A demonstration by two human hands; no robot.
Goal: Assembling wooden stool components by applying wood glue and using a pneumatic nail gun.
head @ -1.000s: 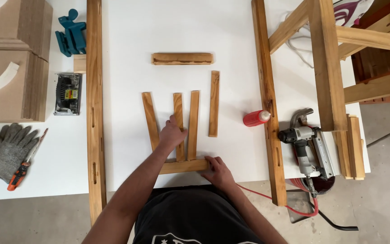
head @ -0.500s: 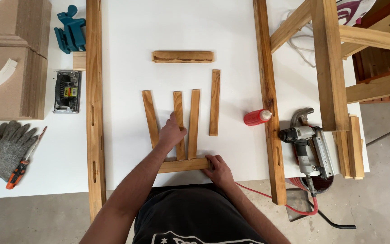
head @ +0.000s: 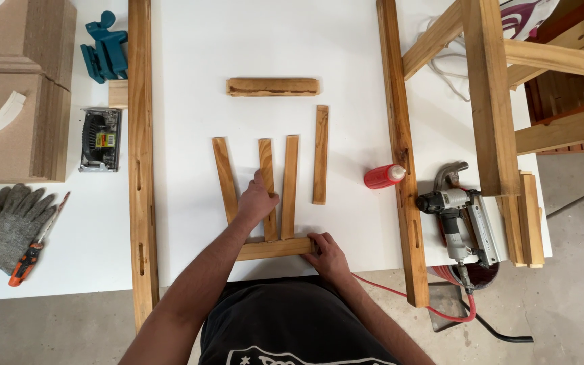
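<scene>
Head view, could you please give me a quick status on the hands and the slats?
Left hand pressing on the second slat. Right hand gripping the cross rail end. Fourth slat lies apart, right. Glue bottle off to the side.

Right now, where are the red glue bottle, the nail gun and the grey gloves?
red glue bottle (head: 382, 176), head view, middle of its red body.
nail gun (head: 455, 203), head view, grey housing.
grey gloves (head: 8, 226), head view, palm of the top glove.
</scene>
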